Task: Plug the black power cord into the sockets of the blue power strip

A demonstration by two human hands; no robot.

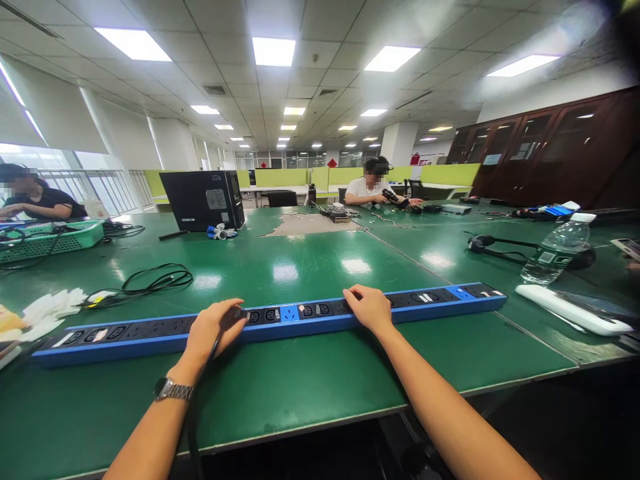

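A long blue and black power strip (290,313) lies across the green table in front of me, its row of sockets facing up. My left hand (214,327) is closed over the strip left of its middle, thumb and fingers bent toward each other. From under its palm a black cable (194,413) runs down past the wristwatch and over the table edge; its end is hidden in the hand. My right hand (370,308) grips the strip right of the middle, fingers curled over the top and covering some sockets.
Beyond the strip lie a coiled black cable (155,280), a black computer case (203,200) and a green basket (75,240). A plastic bottle (557,250), a headset (493,245) and a white device (570,310) are at right. Two people sit at the table, one holding a dark tool.
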